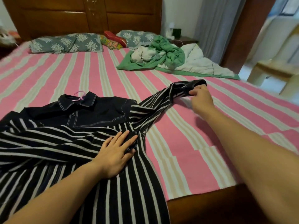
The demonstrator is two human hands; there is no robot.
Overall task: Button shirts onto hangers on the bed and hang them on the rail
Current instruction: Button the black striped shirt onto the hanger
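Observation:
A black shirt with white stripes and a plain dark yoke and collar (84, 120) lies face up on the bed (186, 143). The pink hook of a hanger (79, 96) sticks out above the collar. My left hand (116, 152) presses flat on the shirt's side, near the armpit seam. My right hand (201, 98) pinches the cuff of the right sleeve (161, 102) and holds it stretched out to the right, a little above the sheet. The rail is out of sight.
A crumpled green and white quilt (163, 57) lies at the back right of the bed. Patterned pillows (66, 43) rest against the wooden headboard (80, 15). The bed's wooden edge (210, 207) is at the lower right. A doorway and a chair (271, 70) stand to the right.

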